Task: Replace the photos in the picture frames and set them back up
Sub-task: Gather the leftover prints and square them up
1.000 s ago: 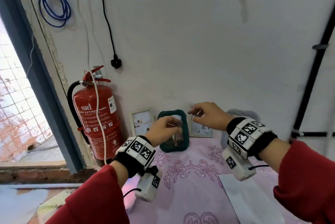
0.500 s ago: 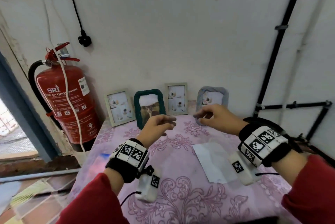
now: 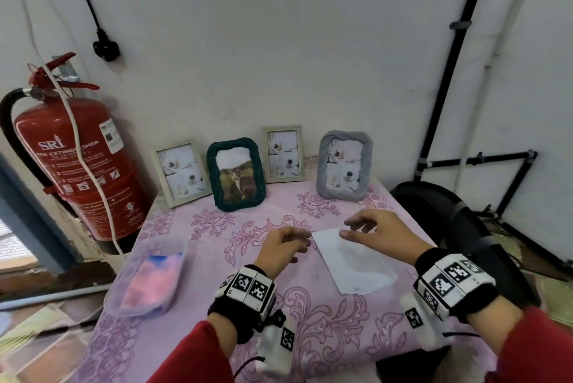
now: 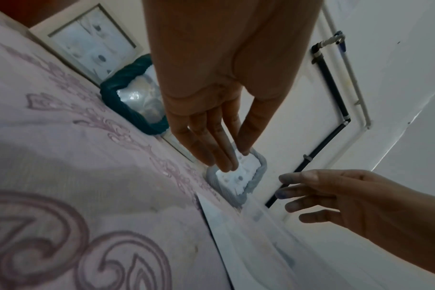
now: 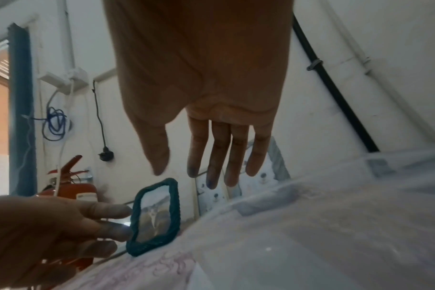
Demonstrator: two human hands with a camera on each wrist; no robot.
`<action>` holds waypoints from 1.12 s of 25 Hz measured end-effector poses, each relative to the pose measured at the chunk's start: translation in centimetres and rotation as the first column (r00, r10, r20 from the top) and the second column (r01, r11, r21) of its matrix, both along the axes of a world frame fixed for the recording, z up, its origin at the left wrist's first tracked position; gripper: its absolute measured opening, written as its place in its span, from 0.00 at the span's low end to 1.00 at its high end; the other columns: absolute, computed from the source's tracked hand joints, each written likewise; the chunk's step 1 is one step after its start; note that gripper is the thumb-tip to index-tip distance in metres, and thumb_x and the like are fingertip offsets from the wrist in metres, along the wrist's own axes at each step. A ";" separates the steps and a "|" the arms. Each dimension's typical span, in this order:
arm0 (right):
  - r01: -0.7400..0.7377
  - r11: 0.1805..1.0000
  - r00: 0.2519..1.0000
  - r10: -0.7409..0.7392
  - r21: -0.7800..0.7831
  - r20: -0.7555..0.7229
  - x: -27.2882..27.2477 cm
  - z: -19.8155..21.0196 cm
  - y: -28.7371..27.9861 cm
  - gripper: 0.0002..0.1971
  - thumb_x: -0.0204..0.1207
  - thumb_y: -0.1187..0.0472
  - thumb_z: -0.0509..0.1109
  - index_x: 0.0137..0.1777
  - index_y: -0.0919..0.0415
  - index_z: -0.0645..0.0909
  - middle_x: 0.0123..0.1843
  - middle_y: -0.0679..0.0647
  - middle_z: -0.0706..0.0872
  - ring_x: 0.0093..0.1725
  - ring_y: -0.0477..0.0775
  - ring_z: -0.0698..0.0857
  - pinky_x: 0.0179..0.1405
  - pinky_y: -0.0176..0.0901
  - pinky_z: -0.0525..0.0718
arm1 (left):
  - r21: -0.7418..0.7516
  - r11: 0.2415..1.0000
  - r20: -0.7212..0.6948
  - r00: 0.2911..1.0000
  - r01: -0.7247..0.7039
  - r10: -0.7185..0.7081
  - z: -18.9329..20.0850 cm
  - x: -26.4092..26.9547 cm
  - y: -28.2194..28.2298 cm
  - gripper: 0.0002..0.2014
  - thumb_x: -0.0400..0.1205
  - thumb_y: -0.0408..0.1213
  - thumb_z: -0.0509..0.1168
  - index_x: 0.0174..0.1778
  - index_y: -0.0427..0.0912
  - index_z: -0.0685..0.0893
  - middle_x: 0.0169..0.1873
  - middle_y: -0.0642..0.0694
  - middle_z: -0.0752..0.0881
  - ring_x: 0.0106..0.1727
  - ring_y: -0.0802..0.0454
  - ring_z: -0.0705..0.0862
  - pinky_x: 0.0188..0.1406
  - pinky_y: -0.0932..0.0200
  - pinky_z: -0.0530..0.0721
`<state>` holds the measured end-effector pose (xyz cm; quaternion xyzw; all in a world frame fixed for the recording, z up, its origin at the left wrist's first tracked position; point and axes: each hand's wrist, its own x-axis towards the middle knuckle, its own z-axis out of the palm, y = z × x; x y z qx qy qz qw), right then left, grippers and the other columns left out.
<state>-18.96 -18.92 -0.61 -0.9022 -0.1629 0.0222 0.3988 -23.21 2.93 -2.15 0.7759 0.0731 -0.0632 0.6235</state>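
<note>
Left hand (image 3: 280, 251): held above the tablecloth, fingers loosely extended, thumb near the fingertips, holding nothing. Its fingertips lie just beside the left corner of the white sheet (image 3: 353, 261).

Right hand (image 3: 376, 234): held above the far end of the white sheet, fingers spread and relaxed, holding nothing. Whether the thumb touches the sheet cannot be told. Both wrists carry black bands with black-and-white marker blocks; both sleeves are red.

White sheet: lies flat on the pink floral tablecloth (image 3: 192, 274), between the hands and the near table edge, slightly askew.

Picture frames, four, upright in a row at the back of the table against the white wall:
- pale wooden frame (image 3: 179, 172), far left, tilted back, showing a pale collage print;
- dark green braided frame (image 3: 236, 174), showing a cat photo, standing slightly forward of its neighbours;
- second pale wooden frame (image 3: 283, 154), same collage print;
- grey fabric-wrapped frame (image 3: 344, 165), far right, same collage print.

Clear plastic pouch (image 3: 152, 277): on the left part of the table, pink and blue contents, blurred.

Red fire extinguisher (image 3: 80, 162): mounted on the wall left of the table, a white cord hanging across it.

Black plug (image 3: 106, 48): dangles on a cable above the extinguisher.

Black pipe (image 3: 449, 66): runs down the wall at right.
</note>
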 end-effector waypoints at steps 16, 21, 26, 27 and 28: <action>0.034 0.936 0.989 -0.081 -0.351 -0.121 -0.2 -4.0 -2.8 0.46 0.44 0.15 0.60 0.59 0.42 0.80 0.57 0.42 0.86 0.57 0.44 0.83 0.60 0.43 0.80 | -0.262 0.952 -0.307 0.949 -0.158 0.073 -4.3 2.3 -5.0 0.13 0.78 0.22 0.61 0.56 0.37 0.73 0.50 0.37 0.81 0.46 0.48 0.82 0.35 0.56 0.87; 0.040 0.939 0.989 -0.086 -0.341 -0.121 0.1 -4.1 -2.9 0.45 0.42 0.13 0.58 0.54 0.42 0.81 0.53 0.41 0.86 0.54 0.42 0.83 0.58 0.42 0.81 | -0.272 0.949 -0.312 0.948 -0.158 0.069 -4.4 3.1 -5.3 0.06 0.76 0.22 0.62 0.38 0.37 0.79 0.27 0.43 0.75 0.24 0.55 0.74 0.23 0.65 0.78; 0.064 0.938 0.990 -0.102 -0.340 -0.094 0.0 -4.3 -2.9 0.44 0.43 0.13 0.57 0.52 0.42 0.82 0.52 0.39 0.86 0.54 0.41 0.83 0.58 0.42 0.81 | -0.254 0.951 -0.340 0.937 -0.176 0.082 -4.6 3.5 -4.8 0.09 0.77 0.25 0.61 0.36 0.41 0.81 0.38 0.42 0.84 0.38 0.55 0.82 0.34 0.62 0.75; 0.067 0.938 0.991 -0.102 -0.339 -0.087 -0.1 -4.4 -3.0 0.44 0.44 0.13 0.57 0.52 0.42 0.82 0.52 0.39 0.86 0.54 0.41 0.83 0.58 0.42 0.80 | -0.252 0.953 -0.352 0.933 -0.169 0.072 -4.6 3.6 -4.7 0.08 0.77 0.25 0.61 0.36 0.41 0.82 0.39 0.42 0.85 0.38 0.56 0.83 0.34 0.62 0.76; 0.069 0.938 0.991 -0.103 -0.338 -0.084 -0.2 -4.4 -3.0 0.44 0.44 0.13 0.57 0.52 0.42 0.82 0.52 0.39 0.86 0.54 0.41 0.83 0.58 0.41 0.80 | -0.250 0.956 -0.364 0.930 -0.157 0.057 -4.5 3.6 -4.7 0.08 0.77 0.25 0.62 0.36 0.40 0.82 0.38 0.44 0.85 0.38 0.57 0.83 0.34 0.63 0.77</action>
